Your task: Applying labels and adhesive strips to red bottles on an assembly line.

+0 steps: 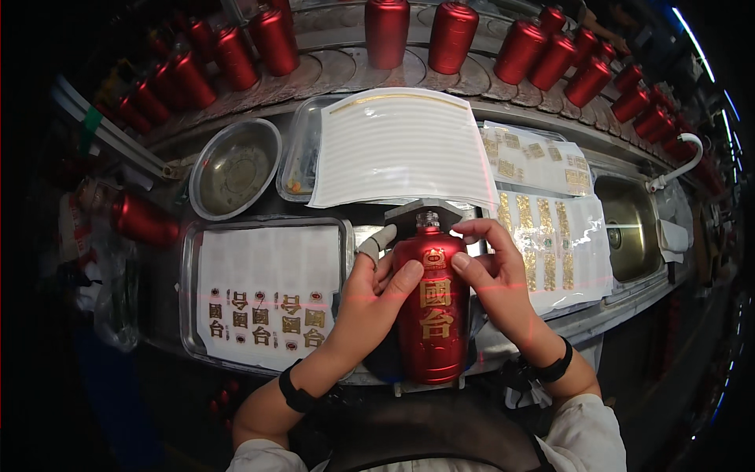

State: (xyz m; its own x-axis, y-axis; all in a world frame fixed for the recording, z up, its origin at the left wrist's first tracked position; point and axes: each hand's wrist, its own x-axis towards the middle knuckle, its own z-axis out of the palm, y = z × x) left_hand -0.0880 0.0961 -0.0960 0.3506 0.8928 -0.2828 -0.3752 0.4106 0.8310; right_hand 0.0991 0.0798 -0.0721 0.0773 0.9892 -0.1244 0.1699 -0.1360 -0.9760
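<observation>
A red bottle (431, 330) with gold characters lies on a small stand in front of me, neck pointing away. My left hand (370, 295) grips its left shoulder, thumb pressed near the gold emblem, and one finger wears a white cot. My right hand (491, 271) holds the right shoulder, thumb on the upper front and fingers curled over the neck area. Both wrists wear black bands.
A metal tray (189, 303) at left holds a white sheet of gold stickers (263, 315). Ahead lie a large white sheet (401, 145), more gold sticker sheets (550, 236), a metal bowl (234, 167) and a sink (629, 228). Several red bottles (452, 35) line a conveyor behind.
</observation>
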